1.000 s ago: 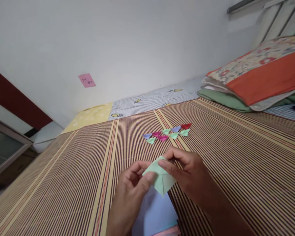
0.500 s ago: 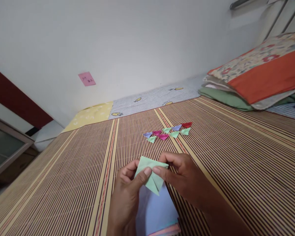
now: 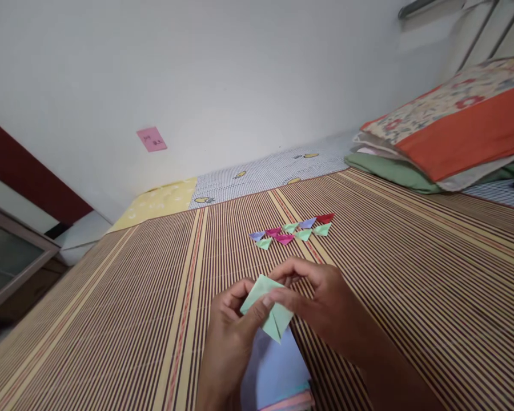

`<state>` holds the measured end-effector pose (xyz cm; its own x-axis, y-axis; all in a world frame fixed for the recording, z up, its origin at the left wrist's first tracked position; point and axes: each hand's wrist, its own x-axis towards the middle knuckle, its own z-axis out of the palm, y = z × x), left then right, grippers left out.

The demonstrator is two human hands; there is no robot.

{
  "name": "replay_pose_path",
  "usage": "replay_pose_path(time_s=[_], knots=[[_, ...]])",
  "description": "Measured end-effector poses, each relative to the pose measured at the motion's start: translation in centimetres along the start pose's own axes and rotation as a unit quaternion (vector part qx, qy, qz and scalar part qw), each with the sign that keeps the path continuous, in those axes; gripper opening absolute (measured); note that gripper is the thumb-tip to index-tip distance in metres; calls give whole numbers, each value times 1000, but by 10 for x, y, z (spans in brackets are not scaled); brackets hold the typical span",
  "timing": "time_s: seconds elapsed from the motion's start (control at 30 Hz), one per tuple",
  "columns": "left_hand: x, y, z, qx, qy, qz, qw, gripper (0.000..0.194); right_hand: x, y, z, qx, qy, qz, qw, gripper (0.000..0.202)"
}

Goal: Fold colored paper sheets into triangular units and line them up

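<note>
Holding the green paper [image 3: 278, 317] just above the blue stack [image 3: 281, 365], pinched between thumb and curled fingers of the left hand [image 3: 229, 337] and, at its right side, of the right hand [image 3: 325, 299]. Facing small folded papers [image 3: 285, 239] on the mat [image 3: 132, 302].

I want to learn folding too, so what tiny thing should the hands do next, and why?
I think the right hand could gently press along the middle line of the green paper while the left hand holds it. The line running to the bottom corner looks slightly open, and both thumbs rest near the paper's middle.
</note>
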<state>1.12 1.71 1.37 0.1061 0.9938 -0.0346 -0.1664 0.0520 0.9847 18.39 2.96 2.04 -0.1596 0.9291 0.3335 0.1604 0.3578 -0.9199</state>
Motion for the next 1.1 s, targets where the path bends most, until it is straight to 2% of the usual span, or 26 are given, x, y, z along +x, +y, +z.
replay_pose_path(time_s=[0.13, 0.27, 0.37, 0.47, 0.57, 0.6, 0.67, 0.8, 0.87, 1.0, 1.1], knots=[[-1, -1, 0, 61, -43, -3, 997, 24, -3, -4, 11, -72, 5, -37, 997, 23], [1, -5, -3, 83, -95, -29, 992, 19, -3, 0, 6, -93, -32, -29, 995, 31], [4, -7, 0, 7, -32, -22, 999, 17, 0, 7, -1, -6, -7, 19, 1000, 18], [8, -4, 8, -156, 91, 5, 984, 26, 4, 14, 3, 142, 60, 65, 986, 37], [11, -1, 16, -233, 158, 17, 959, 32, 5, 18, 17, 219, -20, 94, 971, 36], [11, -1, 18, -244, 165, 21, 955, 32, 5, 18, 22, 224, -44, 103, 968, 30], [11, -1, 19, -258, 159, 24, 953, 29, 3, 17, 29, 247, -32, 117, 961, 19], [10, -5, 14, -229, 70, -6, 971, 28, 3, 14, 23, 289, 40, 107, 951, 19], [9, -6, 13, -197, 46, -11, 979, 30, 4, 13, 17, 283, 42, 101, 953, 21], [11, -9, 14, -189, 99, 33, 976, 33, 6, 12, 12, 273, 1, 106, 956, 20], [11, -11, 13, -172, 107, 50, 978, 32, 4, 10, 13, 234, 9, 104, 967, 23]])
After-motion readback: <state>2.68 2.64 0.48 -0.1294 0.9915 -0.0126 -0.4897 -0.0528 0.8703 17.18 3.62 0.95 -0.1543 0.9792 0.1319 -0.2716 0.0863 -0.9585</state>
